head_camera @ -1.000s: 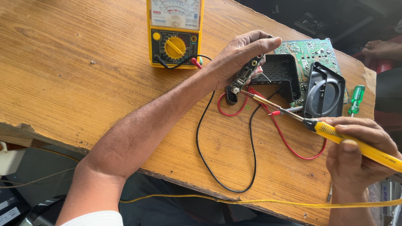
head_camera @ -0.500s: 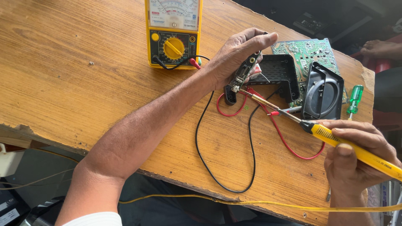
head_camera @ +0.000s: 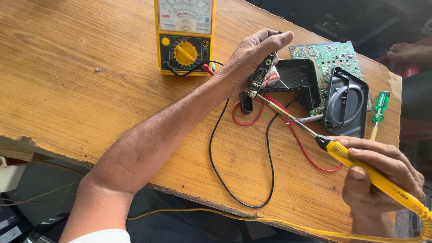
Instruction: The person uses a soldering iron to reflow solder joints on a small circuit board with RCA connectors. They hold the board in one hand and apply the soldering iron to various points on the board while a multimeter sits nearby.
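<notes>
Fingers (head_camera: pixel 265 45) of left hand (head_camera: pixel 252 63) clamped on small connector board (head_camera: pixel 258 78); right hand (head_camera: pixel 382 175) gripping yellow soldering iron (head_camera: pixel 373 175), tip touching board, above wooden tabletop (head_camera: pixel 81 81).

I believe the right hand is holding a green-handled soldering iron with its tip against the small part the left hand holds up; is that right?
Not quite: the head view shows the soldering iron in the right hand has a yellow handle. The green handle belongs to the screwdriver lying on the table. The iron's tip does meet the small part in the left hand.
</notes>
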A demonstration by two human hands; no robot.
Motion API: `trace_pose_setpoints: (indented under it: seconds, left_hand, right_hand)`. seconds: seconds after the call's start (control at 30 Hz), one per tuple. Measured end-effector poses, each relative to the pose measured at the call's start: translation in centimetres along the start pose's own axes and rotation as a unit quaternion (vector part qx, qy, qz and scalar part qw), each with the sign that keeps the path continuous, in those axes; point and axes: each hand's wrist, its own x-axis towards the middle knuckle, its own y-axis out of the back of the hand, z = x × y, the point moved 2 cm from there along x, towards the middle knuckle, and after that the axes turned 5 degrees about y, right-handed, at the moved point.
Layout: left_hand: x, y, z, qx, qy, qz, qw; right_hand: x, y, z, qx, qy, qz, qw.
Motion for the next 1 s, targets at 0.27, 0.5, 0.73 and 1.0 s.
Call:
trace_pose_setpoints:
  seconds: [0.27, 0.5, 0.73, 1.0]
  left_hand:
    - [0.1, 0.1, 0.1, 0.006, -0.005, 0.008, 1.000]
    - [0.1, 0.2, 0.1, 0.023, -0.010, 0.024, 0.999]
    - [0.2, 0.5, -0.2, 0.003, -0.024, 0.027, 0.999]
    - [0.4, 0.9, -0.6, 0.023, -0.052, 0.050, 0.997]
  right_hand:
    - [-0.2, 0.2, 0.0, -0.022, 0.014, -0.011, 1.000]
    - [0.0, -0.1, -0.5, -0.020, 0.027, -0.010, 0.999]
    - [0.4, -0.2, -1.4, -0.043, 0.024, -0.027, 0.998]
    - [0.9, -0.5, -2.3, -0.021, 0.008, -0.027, 0.999]
